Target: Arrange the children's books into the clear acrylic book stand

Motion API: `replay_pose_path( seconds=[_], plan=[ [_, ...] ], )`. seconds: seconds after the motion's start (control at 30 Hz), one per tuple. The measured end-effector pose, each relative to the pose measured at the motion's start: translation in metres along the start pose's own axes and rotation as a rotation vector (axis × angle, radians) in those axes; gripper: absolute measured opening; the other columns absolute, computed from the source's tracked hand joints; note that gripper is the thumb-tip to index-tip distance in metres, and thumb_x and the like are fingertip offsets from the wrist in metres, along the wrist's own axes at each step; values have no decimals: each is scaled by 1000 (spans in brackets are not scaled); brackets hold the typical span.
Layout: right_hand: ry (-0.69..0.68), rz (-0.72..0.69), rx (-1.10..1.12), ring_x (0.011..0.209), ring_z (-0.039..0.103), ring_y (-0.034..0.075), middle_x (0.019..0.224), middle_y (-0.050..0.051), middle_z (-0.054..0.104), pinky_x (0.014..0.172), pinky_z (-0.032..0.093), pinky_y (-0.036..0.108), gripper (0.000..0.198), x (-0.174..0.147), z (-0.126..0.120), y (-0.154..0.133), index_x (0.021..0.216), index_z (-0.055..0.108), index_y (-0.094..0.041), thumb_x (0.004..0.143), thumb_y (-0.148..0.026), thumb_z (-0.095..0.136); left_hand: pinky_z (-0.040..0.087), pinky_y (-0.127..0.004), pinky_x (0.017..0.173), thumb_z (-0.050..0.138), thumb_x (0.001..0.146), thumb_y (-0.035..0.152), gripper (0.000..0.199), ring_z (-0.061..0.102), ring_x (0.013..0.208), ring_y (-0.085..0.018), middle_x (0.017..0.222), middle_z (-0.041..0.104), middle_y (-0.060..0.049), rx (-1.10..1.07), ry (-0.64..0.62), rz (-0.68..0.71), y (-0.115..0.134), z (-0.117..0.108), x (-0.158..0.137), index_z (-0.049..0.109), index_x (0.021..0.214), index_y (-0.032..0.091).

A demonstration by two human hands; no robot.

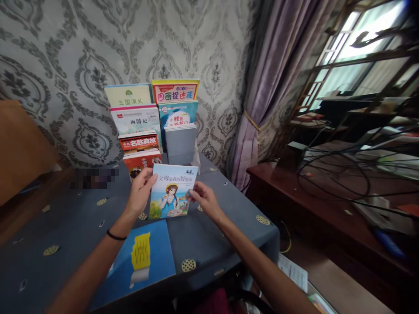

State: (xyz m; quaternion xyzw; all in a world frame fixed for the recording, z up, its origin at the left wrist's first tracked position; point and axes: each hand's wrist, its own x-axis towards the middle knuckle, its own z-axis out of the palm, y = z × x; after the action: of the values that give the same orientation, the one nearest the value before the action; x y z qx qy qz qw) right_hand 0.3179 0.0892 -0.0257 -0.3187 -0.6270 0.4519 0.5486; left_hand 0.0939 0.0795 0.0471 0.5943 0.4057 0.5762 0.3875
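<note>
1. Far left: a brown box-like object (24, 148) stands on the patterned cloth (75, 222), well apart from the work.
2. Left column: books stand in tiers, including a cream book (127, 97), a white book (135, 121) and a red book (139, 142). Covers face the person.
3. Left foreground: a blue book (157, 253) lies flat near the table's front edge.
4. Left hand (140, 191): grasping the left edge of the held book, near its upper corner.
5. Held book (173, 192): between both hands, in front of the tiers, near upright, cover towards the person. Whether its lower edge touches the cloth cannot be told.
6. Right column: a yellow-bordered book (176, 90) stands behind a teal book (180, 111); a plain grey-blue panel (181, 144) is foremost.
7. Right hand (205, 199): grasping the right edge, lower than the left.
8. Handling, as judged: keep pressure light and even so the cover does not bow; level both grips; keep corners clear of the standing books.
</note>
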Motion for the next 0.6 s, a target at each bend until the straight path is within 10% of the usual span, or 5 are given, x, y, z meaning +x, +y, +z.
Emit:
replay_pose_path(
  seconds=[0.37,0.6],
  plan=[
    [-78,-107,-354,68,62,15,79,0,68,67,50,29,13,-4,17,-17,97,64,-20,91,-25,53,50,-24,60,67,80,44,23,59,72,-18,79,63,-2,427,59,116,-11,-50,-10,67,82,21],
    [40,-202,-445,74,64,17,84,2,68,72,51,32,15,40,-11,-41,97,63,-19,86,-20,54,56,-27,61,67,81,40,21,65,65,-17,75,62,0,434,45,237,25,-25,17,61,76,20]
  ],
)
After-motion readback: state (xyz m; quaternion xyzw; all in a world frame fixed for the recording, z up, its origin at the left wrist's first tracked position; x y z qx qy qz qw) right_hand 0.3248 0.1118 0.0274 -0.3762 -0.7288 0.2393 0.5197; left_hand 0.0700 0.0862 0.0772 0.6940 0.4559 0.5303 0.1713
